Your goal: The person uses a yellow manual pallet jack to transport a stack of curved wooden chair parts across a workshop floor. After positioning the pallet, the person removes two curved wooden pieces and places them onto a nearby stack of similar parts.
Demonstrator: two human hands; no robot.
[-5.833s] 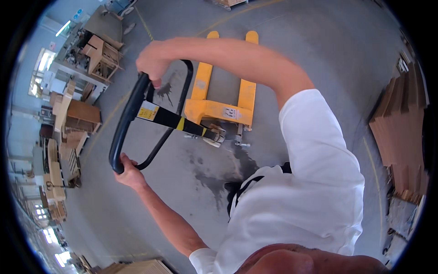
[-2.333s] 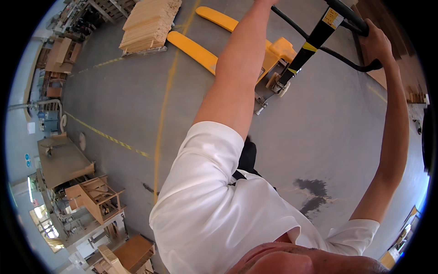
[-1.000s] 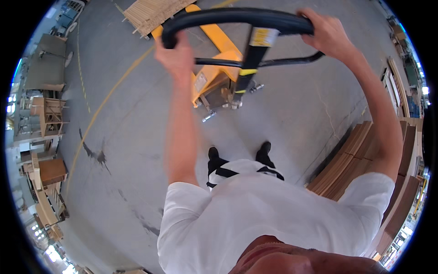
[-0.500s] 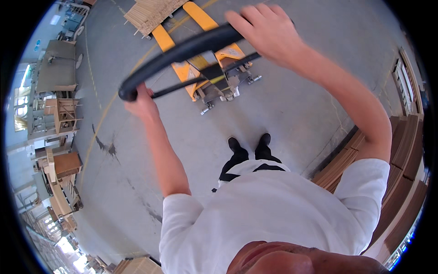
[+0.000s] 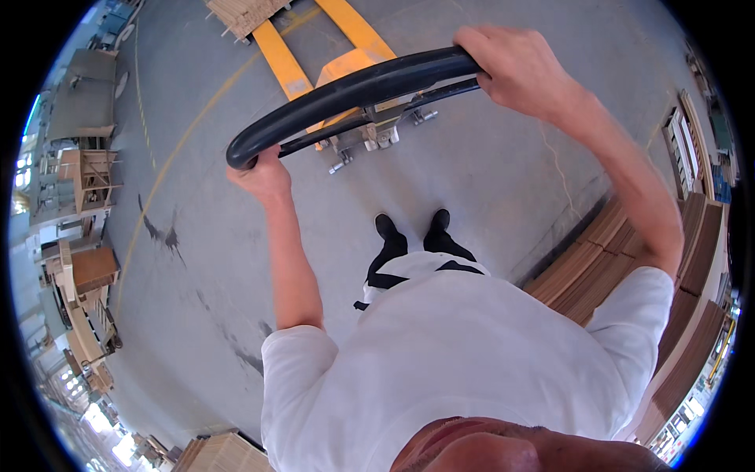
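Observation:
A thick black pallet jack handle [image 5: 354,88] spans the view in front of me, curved like a loop with a thinner bar below it. My left hand [image 5: 263,171] is closed round its left end, and my right hand [image 5: 523,69] grips the right end. Behind the handle sits the yellow pallet jack [image 5: 350,64] on the floor, its two forks pointing away from me. The handle hides part of its body; small metal wheels show at its near end. Near the fork tips lies a stack of light wooden boards [image 5: 245,17].
My shoes [image 5: 410,224] stand on the grey concrete floor [image 5: 212,244], which carries a yellow line [image 5: 189,138]. Brown board stacks [image 5: 594,263] lie close on my right. Wooden furniture pieces [image 5: 94,267] line the left side. Another board stack [image 5: 224,452] shows at the bottom left.
The handle has come nearer and to the right, with both hands still round it. My right hand has moved right and down. Jack and floor appear shifted up and left.

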